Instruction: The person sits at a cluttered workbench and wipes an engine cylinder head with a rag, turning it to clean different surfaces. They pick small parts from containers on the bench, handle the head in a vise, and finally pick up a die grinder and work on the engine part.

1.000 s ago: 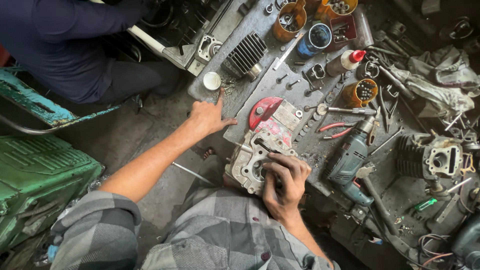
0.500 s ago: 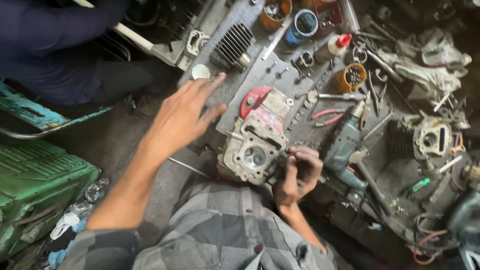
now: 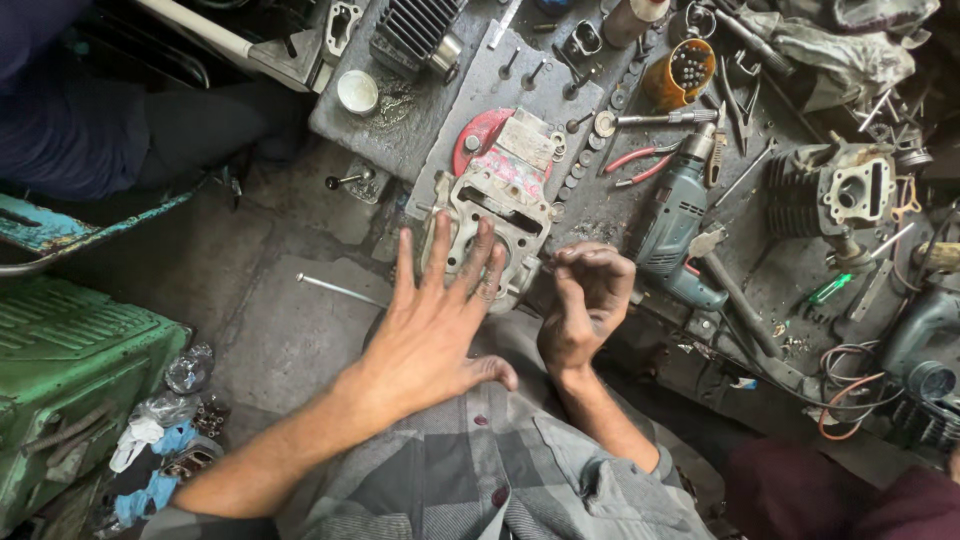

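The grey cast-metal cylinder block with its round bore (image 3: 497, 228) is set flat at the near edge of the grimy metal worktop (image 3: 430, 110), within easy reach. The left hand (image 3: 437, 325) is spread wide, fingers apart, fingertips laid over the block's near side as if to steady it. The right hand (image 3: 583, 305) is curled just beside the block, fingertips pinched together; whether something small is gripped cannot be told. A blue-grey electric drill (image 3: 675, 225) is parked nearby.

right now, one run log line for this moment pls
left hand: open, spread over engine cylinder block | right hand: curled at block's edge, contents unclear | nearby: electric drill, red-handled pliers
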A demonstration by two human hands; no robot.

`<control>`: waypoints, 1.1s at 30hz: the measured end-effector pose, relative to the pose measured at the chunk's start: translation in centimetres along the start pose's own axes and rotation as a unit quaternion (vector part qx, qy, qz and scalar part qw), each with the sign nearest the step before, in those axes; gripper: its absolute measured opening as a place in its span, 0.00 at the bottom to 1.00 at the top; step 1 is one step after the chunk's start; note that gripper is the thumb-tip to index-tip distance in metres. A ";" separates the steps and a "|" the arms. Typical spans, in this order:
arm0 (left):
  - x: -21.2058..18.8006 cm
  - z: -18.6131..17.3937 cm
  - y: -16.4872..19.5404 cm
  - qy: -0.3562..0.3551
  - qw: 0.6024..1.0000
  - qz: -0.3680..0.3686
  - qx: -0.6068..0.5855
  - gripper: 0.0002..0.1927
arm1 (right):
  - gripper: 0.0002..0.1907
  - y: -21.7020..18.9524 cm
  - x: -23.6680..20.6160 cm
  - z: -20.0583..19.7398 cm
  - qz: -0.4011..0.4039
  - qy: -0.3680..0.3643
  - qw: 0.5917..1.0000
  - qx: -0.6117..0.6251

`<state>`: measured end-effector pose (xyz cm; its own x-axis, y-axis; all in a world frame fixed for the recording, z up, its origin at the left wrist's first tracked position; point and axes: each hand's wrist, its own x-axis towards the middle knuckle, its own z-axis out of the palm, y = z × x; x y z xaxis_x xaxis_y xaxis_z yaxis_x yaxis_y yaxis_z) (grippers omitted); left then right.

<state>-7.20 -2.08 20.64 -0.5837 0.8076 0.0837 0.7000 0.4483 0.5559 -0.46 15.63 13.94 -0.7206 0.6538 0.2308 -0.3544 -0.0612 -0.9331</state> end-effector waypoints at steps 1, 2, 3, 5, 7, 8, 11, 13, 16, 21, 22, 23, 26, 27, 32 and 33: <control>-0.1 0.3 0.3 -0.004 1.000 -0.003 0.011 0.64 | 0.16 0.0 -0.2 -0.2 0.007 -0.002 1.000 -0.002; -0.1 0.5 0.6 -0.007 1.000 -0.007 0.022 0.65 | 0.16 0.0 -0.3 -0.4 0.009 -0.004 1.000 -0.002; -0.1 0.6 1.0 -0.010 0.999 -0.011 0.034 0.65 | 0.16 -0.1 -0.4 -0.6 0.011 -0.006 1.000 -0.002; -0.1 0.8 1.7 -0.071 0.994 -0.029 0.071 0.63 | 0.16 -0.2 -0.6 -0.9 0.017 -0.008 1.000 -0.006; 0.0 0.9 2.5 -0.088 0.991 -0.041 0.091 0.63 | 0.15 -0.3 -0.7 -1.2 0.023 -0.009 1.000 -0.012; 0.0 1.0 2.9 -0.074 0.992 -0.045 0.092 0.63 | 0.15 -0.4 -0.8 -1.3 0.030 -0.008 0.999 -0.017; -0.1 0.9 3.8 -0.038 0.993 -0.044 0.101 0.65 | 0.14 -0.4 -1.2 -1.4 0.042 -0.006 0.999 -0.028; -0.3 0.8 4.1 -0.027 0.992 -0.041 0.115 0.65 | 0.14 -0.3 -1.4 -1.4 0.040 -0.011 0.999 -0.029; -0.5 0.5 4.2 -0.038 0.989 -0.040 0.135 0.63 | 0.14 -0.2 -1.8 -1.6 0.031 -0.030 0.998 -0.046; -0.5 -0.3 3.9 0.012 0.981 -0.018 0.195 0.55 | 0.15 -0.1 -2.1 -2.1 0.031 -0.024 0.997 -0.061; -0.6 -0.6 3.7 0.013 0.987 -0.004 0.162 0.48 | 0.14 -0.1 -2.1 -2.2 0.028 -0.025 0.997 -0.071; -0.8 -0.9 3.4 0.015 0.991 0.010 0.129 0.41 | 0.14 -0.1 -2.1 -2.3 0.023 -0.020 0.997 -0.072; -1.7 -2.1 2.4 0.005 0.996 -0.017 -0.090 0.31 | 0.14 0.0 -2.1 -2.6 0.017 0.010 0.997 -0.075; -2.1 -2.4 1.9 -0.001 0.983 -0.038 -0.181 0.29 | 0.14 0.0 -2.1 -2.7 0.021 0.030 0.997 -0.074; -4.2 -2.2 0.3 -0.027 0.952 0.071 -0.297 0.22 | 0.15 0.0 -2.3 -3.2 0.029 0.073 0.994 -0.074; -4.5 -1.7 0.1 -0.043 0.940 0.061 -0.333 0.22 | 0.15 0.0 -2.3 -3.2 0.030 0.074 0.994 -0.073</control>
<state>-5.19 -6.34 21.75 -0.4601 0.8784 0.1292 0.3304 0.0343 0.9432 3.13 16.55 12.50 -0.6384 0.7567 0.1406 -0.2150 0.0001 -0.9766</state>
